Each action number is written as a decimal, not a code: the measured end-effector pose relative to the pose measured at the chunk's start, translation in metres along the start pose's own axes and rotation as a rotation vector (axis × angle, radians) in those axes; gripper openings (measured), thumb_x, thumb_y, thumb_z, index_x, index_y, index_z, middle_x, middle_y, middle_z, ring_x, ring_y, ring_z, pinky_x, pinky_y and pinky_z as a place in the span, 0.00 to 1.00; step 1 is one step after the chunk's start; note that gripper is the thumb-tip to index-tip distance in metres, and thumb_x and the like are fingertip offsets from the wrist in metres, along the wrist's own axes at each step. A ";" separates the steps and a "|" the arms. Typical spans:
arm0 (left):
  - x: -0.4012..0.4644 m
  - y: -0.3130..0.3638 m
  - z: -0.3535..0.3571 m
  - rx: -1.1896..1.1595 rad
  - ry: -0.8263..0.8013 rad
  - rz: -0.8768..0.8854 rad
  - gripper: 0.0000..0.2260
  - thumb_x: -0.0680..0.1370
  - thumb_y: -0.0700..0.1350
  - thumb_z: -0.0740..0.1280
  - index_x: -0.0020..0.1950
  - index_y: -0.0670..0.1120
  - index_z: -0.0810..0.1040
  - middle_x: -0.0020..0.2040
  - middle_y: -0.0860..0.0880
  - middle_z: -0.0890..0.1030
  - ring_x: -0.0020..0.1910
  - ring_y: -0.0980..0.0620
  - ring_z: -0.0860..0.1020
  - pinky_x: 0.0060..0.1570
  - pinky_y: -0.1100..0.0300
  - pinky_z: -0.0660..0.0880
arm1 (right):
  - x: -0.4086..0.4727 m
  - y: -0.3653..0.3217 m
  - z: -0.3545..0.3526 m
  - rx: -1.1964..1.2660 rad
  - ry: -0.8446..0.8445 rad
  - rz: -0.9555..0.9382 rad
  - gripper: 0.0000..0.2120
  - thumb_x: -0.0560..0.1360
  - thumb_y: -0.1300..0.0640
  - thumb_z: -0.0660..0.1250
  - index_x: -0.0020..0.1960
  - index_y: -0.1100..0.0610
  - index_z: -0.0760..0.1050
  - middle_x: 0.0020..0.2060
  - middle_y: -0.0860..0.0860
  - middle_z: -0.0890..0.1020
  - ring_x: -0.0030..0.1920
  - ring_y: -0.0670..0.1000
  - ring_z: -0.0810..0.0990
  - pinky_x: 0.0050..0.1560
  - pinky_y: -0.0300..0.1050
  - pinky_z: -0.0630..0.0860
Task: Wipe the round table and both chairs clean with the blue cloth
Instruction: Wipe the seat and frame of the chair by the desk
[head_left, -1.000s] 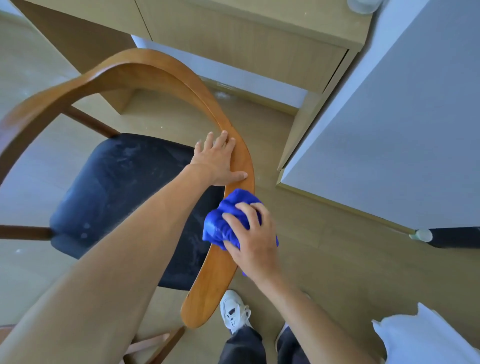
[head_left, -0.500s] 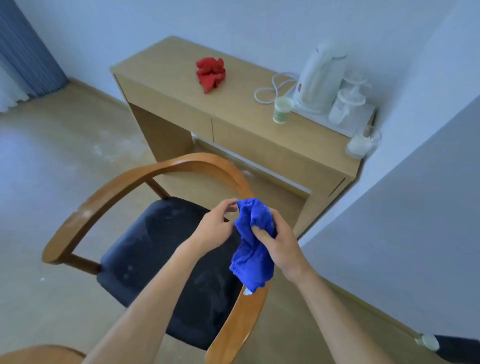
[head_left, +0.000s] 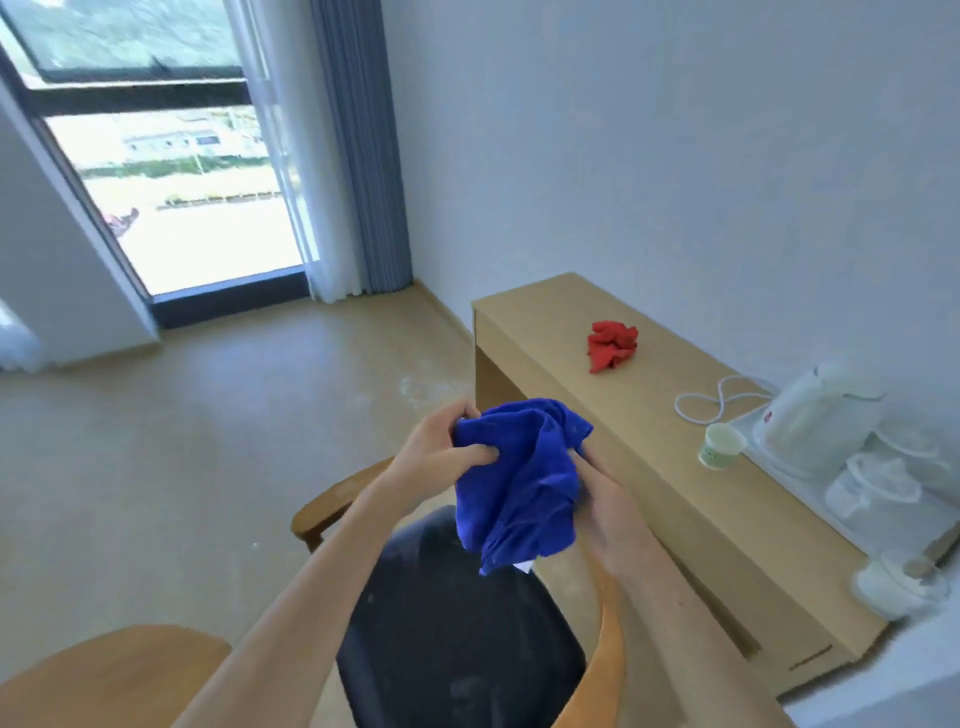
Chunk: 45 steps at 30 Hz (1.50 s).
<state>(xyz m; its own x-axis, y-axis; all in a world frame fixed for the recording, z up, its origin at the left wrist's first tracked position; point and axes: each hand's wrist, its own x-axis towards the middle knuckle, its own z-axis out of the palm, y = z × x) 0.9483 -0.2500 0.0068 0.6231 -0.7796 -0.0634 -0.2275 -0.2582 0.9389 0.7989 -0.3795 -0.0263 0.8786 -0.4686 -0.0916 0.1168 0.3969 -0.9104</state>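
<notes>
The blue cloth (head_left: 519, 478) hangs bunched in the air above the chair, held by both hands. My left hand (head_left: 441, 452) pinches its upper left edge. My right hand (head_left: 608, 514) grips it from the right, mostly hidden behind the folds. Below them stands a chair (head_left: 457, 623) with a dark, dusty seat and a curved wooden armrest (head_left: 332, 504). The round wooden table's edge (head_left: 114, 675) shows at the bottom left.
A wooden desk (head_left: 649, 467) runs along the right wall with a red cloth (head_left: 612, 345), a paper cup (head_left: 721, 445), a white kettle (head_left: 815, 415) on a tray and glassware. A window and curtains stand at the far left, with open floor between.
The right hand lifted the cloth off the chair's armrest. My left hand left the armrest and took hold of the cloth. The view tilted up from the chair toward the window.
</notes>
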 end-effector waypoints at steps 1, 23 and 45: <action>-0.003 0.013 -0.006 0.022 0.044 0.011 0.09 0.67 0.43 0.69 0.43 0.44 0.73 0.37 0.45 0.78 0.38 0.52 0.76 0.38 0.55 0.75 | 0.006 -0.011 0.001 -0.058 -0.026 0.005 0.11 0.73 0.56 0.64 0.48 0.63 0.75 0.35 0.51 0.83 0.37 0.46 0.81 0.40 0.42 0.75; -0.111 0.085 -0.105 0.472 0.277 0.094 0.11 0.73 0.38 0.70 0.40 0.48 0.69 0.32 0.53 0.74 0.31 0.58 0.69 0.34 0.63 0.69 | 0.010 -0.084 0.095 -1.210 -0.508 -0.497 0.23 0.74 0.62 0.68 0.66 0.51 0.68 0.49 0.45 0.78 0.47 0.44 0.76 0.41 0.26 0.72; -0.101 0.057 -0.067 0.834 0.143 0.232 0.11 0.78 0.55 0.64 0.54 0.49 0.72 0.43 0.54 0.78 0.38 0.56 0.76 0.40 0.64 0.75 | 0.013 -0.107 0.109 -1.052 -0.608 -0.486 0.11 0.77 0.65 0.64 0.53 0.52 0.79 0.45 0.46 0.83 0.47 0.42 0.79 0.46 0.31 0.75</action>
<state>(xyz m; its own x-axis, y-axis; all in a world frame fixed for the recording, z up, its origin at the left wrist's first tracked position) 0.9224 -0.1474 0.0897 0.5678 -0.8000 0.1940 -0.7986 -0.4782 0.3655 0.8486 -0.3419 0.1136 0.9489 0.1506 0.2772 0.3069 -0.6434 -0.7013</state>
